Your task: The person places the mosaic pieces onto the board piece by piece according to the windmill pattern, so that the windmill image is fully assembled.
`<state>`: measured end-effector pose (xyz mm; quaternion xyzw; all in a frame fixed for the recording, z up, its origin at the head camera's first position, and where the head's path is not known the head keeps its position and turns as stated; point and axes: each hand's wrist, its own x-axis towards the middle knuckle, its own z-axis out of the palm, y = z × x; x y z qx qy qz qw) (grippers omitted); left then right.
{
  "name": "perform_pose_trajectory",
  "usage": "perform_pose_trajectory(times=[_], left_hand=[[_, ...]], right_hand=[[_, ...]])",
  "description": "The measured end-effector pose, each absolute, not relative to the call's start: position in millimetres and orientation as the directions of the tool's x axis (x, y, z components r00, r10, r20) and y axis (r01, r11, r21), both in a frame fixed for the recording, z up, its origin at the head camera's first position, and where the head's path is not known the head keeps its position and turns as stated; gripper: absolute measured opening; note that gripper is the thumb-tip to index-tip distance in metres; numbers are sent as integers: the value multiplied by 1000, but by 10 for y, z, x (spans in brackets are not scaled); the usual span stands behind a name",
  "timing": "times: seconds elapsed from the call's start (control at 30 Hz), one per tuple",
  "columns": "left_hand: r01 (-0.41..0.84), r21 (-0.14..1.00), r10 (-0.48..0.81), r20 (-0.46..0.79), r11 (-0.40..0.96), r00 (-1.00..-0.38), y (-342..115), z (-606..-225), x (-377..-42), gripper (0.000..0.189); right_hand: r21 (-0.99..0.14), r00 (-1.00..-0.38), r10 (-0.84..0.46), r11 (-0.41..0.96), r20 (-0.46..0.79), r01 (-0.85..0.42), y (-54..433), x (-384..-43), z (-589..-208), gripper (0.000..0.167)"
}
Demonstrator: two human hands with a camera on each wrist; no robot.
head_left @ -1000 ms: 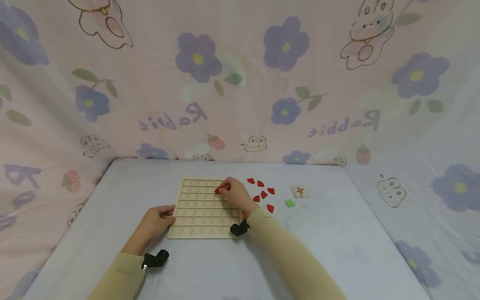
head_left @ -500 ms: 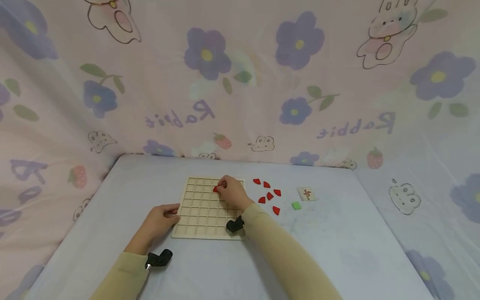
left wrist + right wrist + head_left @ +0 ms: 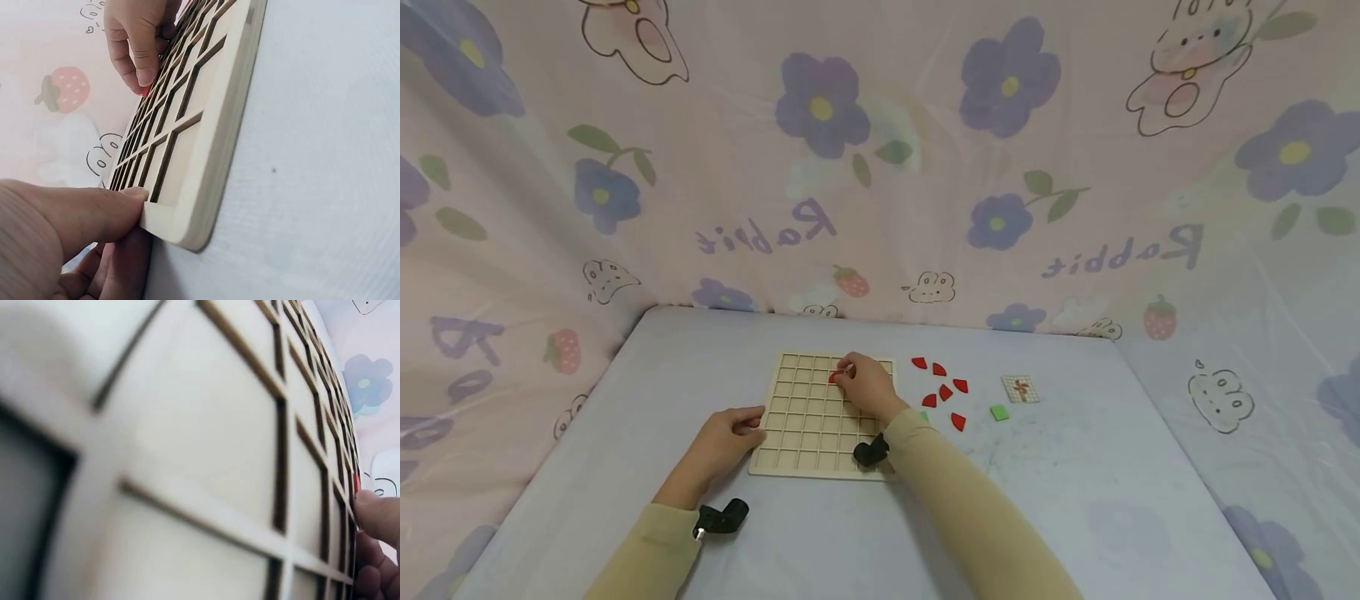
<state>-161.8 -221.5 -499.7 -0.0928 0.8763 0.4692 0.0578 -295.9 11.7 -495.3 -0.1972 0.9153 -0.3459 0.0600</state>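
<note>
A pale wooden grid board (image 3: 786, 417) lies on the white table. My left hand (image 3: 718, 446) holds its left edge; in the left wrist view the thumb (image 3: 94, 212) presses on the rim and the other fingers are lower, partly hidden. My right hand (image 3: 868, 387) pinches a red quarter-circle piece (image 3: 833, 377) at a cell in the upper part of the grid. Only a sliver of that red piece (image 3: 356, 482) shows in the right wrist view, by the thumb.
Several red quarter-circle pieces (image 3: 945, 392) lie loose right of the board. Beyond them are a green square piece (image 3: 999, 412) and a small gridded picture card (image 3: 1020, 389). Another green piece (image 3: 924, 415) peeks out beside the right sleeve. A patterned curtain (image 3: 880, 167) hangs behind the table.
The head view has turned a little left, so everything sits further right. My right hand has shifted slightly left over the board with the red piece. The left hand keeps its hold.
</note>
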Motion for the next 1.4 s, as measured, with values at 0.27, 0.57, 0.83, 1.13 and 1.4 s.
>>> perform_pose_trajectory(times=[0.27, 0.57, 0.83, 1.13, 1.4], left_hand=[[-215, 817, -95, -194, 535, -976, -2175, -4987, -1628, 48], [-210, 825, -90, -192, 525, -977, -2150, -5008, -1644, 48], [-201, 827, -79, -187, 525, -979, -2119, -4982, -1649, 48], [-191, 815, -72, -182, 546, -981, -2190, -5034, -1638, 49], [-190, 809, -67, -185, 556, -981, -2245, -5026, -1610, 50]], right_hand=[[-656, -920, -392, 693, 5, -299, 168, -2908, -4916, 16], [-679, -919, -393, 677, -8, -283, 240, -2873, -4897, 16], [-681, -917, -398, 674, -8, -286, 276, -2878, -4910, 26], [-734, -914, -405, 618, 11, -283, 444, -2827, -4826, 46], [-772, -924, -380, 578, 33, -265, 817, -2711, -4753, 52]])
